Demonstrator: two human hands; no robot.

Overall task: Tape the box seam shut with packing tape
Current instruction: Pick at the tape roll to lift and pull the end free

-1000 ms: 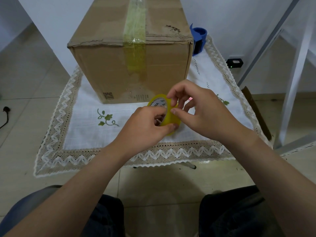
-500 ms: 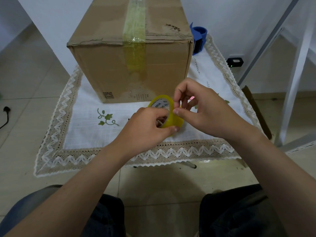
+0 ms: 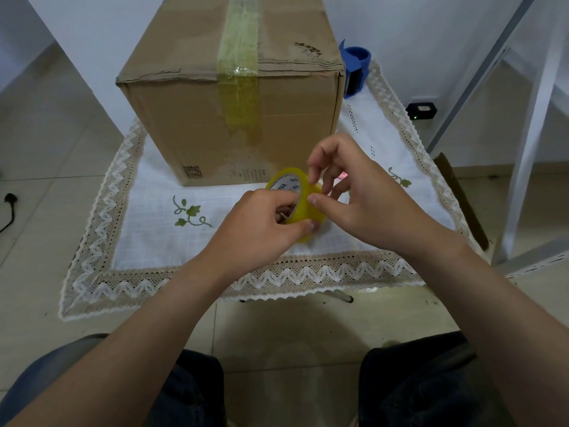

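A brown cardboard box (image 3: 191, 118) stands at the back of a small table, with a strip of yellowish tape (image 3: 238, 66) running along its top seam and down its front face. In front of the box I hold a yellow roll of packing tape (image 3: 303, 211) above the tablecloth. My left hand (image 3: 261, 229) grips the roll, fingers through its core and thumb on the outer face. My right hand (image 3: 348, 198) pinches at the roll's upper rim with thumb and forefinger. No loose tape end is visible.
A white tablecloth (image 3: 147, 241) with a lace zigzag border covers the table. A blue tape dispenser (image 3: 354, 69) stands behind the box's right corner. White metal frame legs (image 3: 529, 124) rise at the right. My knees are just below the table's front edge.
My right hand's fingers have shifted a little on the roll's rim, and the roll has turned slightly in my left hand. The box has not moved.
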